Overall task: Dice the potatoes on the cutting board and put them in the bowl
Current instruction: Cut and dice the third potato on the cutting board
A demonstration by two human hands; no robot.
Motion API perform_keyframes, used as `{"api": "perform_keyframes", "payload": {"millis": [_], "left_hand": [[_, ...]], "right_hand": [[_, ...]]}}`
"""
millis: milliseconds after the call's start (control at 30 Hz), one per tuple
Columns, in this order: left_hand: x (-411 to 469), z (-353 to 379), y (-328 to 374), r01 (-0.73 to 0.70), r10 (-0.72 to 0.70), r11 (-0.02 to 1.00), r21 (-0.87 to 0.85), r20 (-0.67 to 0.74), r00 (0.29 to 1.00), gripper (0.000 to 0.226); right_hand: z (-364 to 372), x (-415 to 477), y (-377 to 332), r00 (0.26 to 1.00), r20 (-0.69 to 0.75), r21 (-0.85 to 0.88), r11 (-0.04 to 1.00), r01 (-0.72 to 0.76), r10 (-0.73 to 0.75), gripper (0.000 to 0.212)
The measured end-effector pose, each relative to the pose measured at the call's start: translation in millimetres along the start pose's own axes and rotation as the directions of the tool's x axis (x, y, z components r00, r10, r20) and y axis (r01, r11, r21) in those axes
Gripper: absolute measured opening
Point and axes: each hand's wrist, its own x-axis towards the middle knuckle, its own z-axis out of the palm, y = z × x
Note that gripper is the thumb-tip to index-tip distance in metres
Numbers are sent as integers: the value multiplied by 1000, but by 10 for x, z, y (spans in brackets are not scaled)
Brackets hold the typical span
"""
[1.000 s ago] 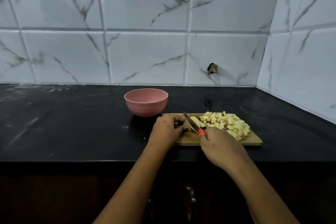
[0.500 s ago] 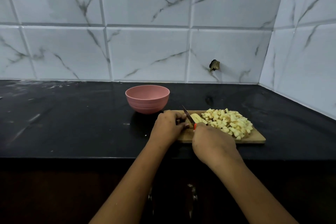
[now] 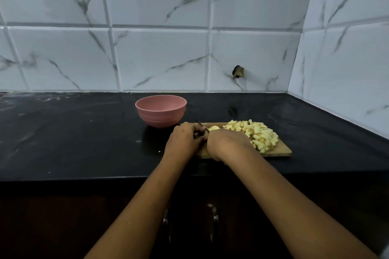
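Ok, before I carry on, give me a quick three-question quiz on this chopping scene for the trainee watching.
1. True or false: the diced potato is already in the pink bowl.
2. Where does the bowl stand? A) on the counter, off the far left corner of the cutting board; B) on the board; C) to the right of the board.
3. Which hand holds the knife?

Key: 1. False, it is piled on the board. 2. A. 3. The right hand; the handle is hidden under it, and only the blade shows.
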Motion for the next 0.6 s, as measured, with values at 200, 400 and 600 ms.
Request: {"api": "perform_keyframes", "payload": {"millis": [200,400,600], "left_hand": [[-30,-19,27,17,-17,1000,-4,-8,1000,24],[-42,-17,15,24,-25,999,-42,-38,999,27],[-28,-22,12,23,-24,999,-34,-40,999,26]], "right_hand": [[71,-152,107,999,34,6,1000,6,-6,33],[271,-248,366,999,16,89,995,40,-41,12],[234,-112,482,994,-77,348,932,105,-83,28]]}}
